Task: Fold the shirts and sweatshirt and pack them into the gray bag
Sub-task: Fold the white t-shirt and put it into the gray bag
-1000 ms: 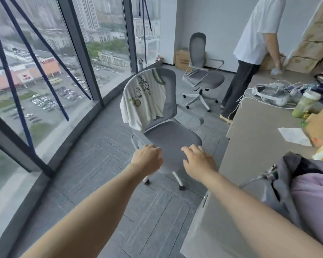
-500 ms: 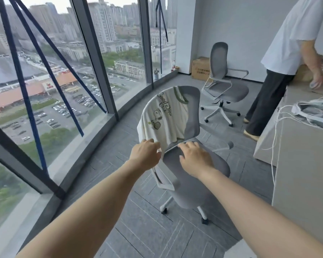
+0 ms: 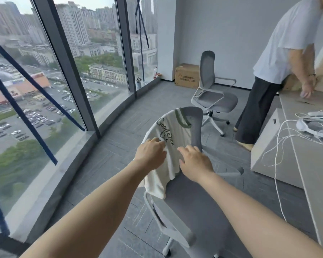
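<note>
One white shirt (image 3: 172,138) drapes over the near one of two chairs (image 3: 196,198); the left hand (image 3: 151,154) pinches its fabric, and the right hand (image 3: 195,162) rests spread on it.

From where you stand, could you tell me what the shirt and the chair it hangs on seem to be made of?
Shirt: soft cream knit, likely cotton, matte; it drapes and creases over the backrest, with a ribbed green collar and printed lettering.
Chair: gray woven fabric on seat and back, matte and lightly textured; the frame and armrest look like smooth light-gray moulded plastic, though painted metal cannot be ruled out.
</note>
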A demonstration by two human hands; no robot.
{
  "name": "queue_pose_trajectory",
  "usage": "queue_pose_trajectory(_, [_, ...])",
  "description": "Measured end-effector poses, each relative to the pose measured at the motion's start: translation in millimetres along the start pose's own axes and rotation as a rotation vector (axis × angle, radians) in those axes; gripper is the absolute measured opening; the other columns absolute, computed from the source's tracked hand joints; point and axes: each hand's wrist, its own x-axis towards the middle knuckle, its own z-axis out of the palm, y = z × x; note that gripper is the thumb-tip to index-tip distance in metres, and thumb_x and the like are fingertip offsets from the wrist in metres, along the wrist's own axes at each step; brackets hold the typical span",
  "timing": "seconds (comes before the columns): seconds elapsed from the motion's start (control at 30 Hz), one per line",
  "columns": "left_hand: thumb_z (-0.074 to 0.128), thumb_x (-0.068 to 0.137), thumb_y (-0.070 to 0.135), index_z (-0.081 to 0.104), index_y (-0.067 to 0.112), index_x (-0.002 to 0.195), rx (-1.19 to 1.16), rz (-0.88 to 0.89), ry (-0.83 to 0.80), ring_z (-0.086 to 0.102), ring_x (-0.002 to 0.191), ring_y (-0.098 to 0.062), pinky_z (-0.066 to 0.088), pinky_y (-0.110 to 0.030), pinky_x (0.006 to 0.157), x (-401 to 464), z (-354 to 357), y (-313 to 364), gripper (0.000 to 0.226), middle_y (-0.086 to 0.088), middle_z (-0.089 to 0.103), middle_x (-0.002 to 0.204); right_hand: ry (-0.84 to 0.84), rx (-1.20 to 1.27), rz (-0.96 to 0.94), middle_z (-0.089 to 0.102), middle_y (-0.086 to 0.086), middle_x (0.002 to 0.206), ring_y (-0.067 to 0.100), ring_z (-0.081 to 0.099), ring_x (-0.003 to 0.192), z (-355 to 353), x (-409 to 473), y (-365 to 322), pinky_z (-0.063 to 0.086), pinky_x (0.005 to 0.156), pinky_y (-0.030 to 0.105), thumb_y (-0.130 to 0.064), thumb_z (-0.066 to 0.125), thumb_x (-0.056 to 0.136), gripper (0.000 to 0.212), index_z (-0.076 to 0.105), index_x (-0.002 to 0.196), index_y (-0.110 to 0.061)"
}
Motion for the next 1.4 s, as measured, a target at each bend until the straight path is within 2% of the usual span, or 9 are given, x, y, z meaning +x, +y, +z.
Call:
queue_pose_trajectory(0.2, [0.046, 0.095, 0.03, 0.06, 0.02, 0.115, -0.078, 0.053, -0.017, 0.05, 0.113, -0.026, 0.047, -0.039, 0.079, 102.0, 0.0, -34.9, 0.026, -0.003, 0.055, 0.121, 0.023, 0.053, 0.169, 0.046, 0.002, 0.136, 0.025, 0.043, 0.123, -0.4, 83.5, 8.3, 0.044, 0.087, 0.039, -0.027, 0.042, 0.098, 0.042, 0.04, 0.139, -0.024])
queue_pose_trajectory(0.37, [0.05, 0.095, 0.035, 0.048, 0.023, 0.135, -0.123, 0.054, -0.058, 0.048, 0.115, -0.024, 0.048, -0.041, 0.085, 179.1, 7.5, -41.1, 0.042, -0.003, 0.051, 0.127, 0.037, 0.101, 0.267, 0.048, 0.001, 0.135, 0.024, 0.044, 0.121, 0.6, 142.0, 40.6, 0.045, 0.085, 0.039, -0.027, 0.043, 0.096, 0.043, 0.04, 0.139, -0.025])
queue_pose_trajectory(0.57, [0.045, 0.098, 0.039, 0.044, 0.02, 0.138, -0.21, 0.013, -0.132, 0.052, 0.116, -0.026, 0.049, -0.042, 0.09, 255.7, 33.5, -47.6, 0.045, -0.007, 0.05, 0.133, -0.006, 0.209, 0.292, 0.047, 0.001, 0.137, 0.024, 0.045, 0.122, 23.1, 206.3, 81.6, 0.045, 0.085, 0.039, -0.031, 0.048, 0.094, 0.05, 0.034, 0.142, -0.028])
queue_pose_trajectory(0.77, [0.033, 0.102, 0.034, 0.042, 0.016, 0.143, -0.508, -0.107, -0.263, 0.046, 0.13, -0.027, 0.039, -0.039, 0.105, 314.0, 64.6, -59.7, 0.045, -0.01, 0.046, 0.145, -0.106, 0.337, 0.353, 0.034, 0.003, 0.15, 0.026, 0.037, 0.132, 51.2, 264.4, 115.0, 0.042, 0.096, 0.043, -0.037, 0.057, 0.09, 0.074, 0.017, 0.151, -0.027])
queue_pose_trajectory(0.87, [0.035, 0.102, 0.024, 0.051, 0.015, 0.136, -0.737, -0.162, -0.359, 0.05, 0.124, -0.025, 0.041, -0.034, 0.1, 342.7, 80.0, -65.6, 0.039, -0.009, 0.053, 0.139, -0.116, 0.358, 0.393, 0.035, 0.004, 0.149, 0.027, 0.037, 0.131, 63.5, 287.9, 125.8, 0.042, 0.097, 0.044, -0.04, 0.06, 0.088, 0.076, 0.02, 0.15, -0.024])
queue_pose_trajectory(0.97, [0.035, 0.1, 0.011, 0.049, 0.01, 0.137, -0.976, -0.24, -0.469, 0.051, 0.123, -0.031, 0.044, -0.032, 0.091, 369.2, 91.6, -67.8, 0.039, -0.01, 0.052, 0.139, -0.12, 0.359, 0.438, 0.041, 0.007, 0.144, 0.029, 0.038, 0.129, 75.8, 309.5, 133.5, 0.041, 0.094, 0.043, -0.039, 0.063, 0.085, 0.073, 0.028, 0.145, -0.019])
queue_pose_trajectory(1.1, [0.032, 0.093, -0.009, 0.043, 0.006, 0.142, -1.038, -0.19, -0.669, 0.052, 0.124, -0.033, 0.049, -0.036, 0.095, 399.9, 109.7, -74.0, 0.053, -0.014, 0.05, 0.141, -0.125, 0.357, 0.532, 0.047, 0.011, 0.131, 0.032, 0.045, 0.117, 85.6, 329.3, 140.2, 0.045, 0.09, 0.042, -0.046, 0.064, 0.082, 0.055, 0.045, 0.125, -0.018])
queue_pose_trajectory(1.23, [0.038, 0.091, -0.007, 0.05, 0.019, 0.139, -1.049, -0.093, -0.866, 0.064, 0.11, -0.027, 0.054, -0.043, 0.092, 418.4, 127.5, -74.5, 0.056, -0.012, 0.065, 0.124, -0.134, 0.288, 0.551, 0.05, 0.009, 0.117, 0.034, 0.049, 0.109, 92.6, 335.4, 145.1, 0.045, 0.09, 0.041, -0.05, 0.061, 0.084, 0.038, 0.062, 0.105, -0.018])
queue_pose_trajectory(1.4, [0.039, 0.091, -0.009, 0.056, 0.015, 0.131, -1.152, -0.045, -0.97, 0.067, 0.103, -0.027, 0.056, -0.035, 0.08, 428.2, 130.3, -69.8, 0.049, -0.012, 0.066, 0.119, -0.078, 0.357, 0.57, 0.062, 0.006, 0.101, 0.031, 0.053, 0.101, 97.3, 324.9, 141.7, 0.046, 0.085, 0.04, -0.042, 0.054, 0.09, 0.026, 0.064, 0.092, -0.018])
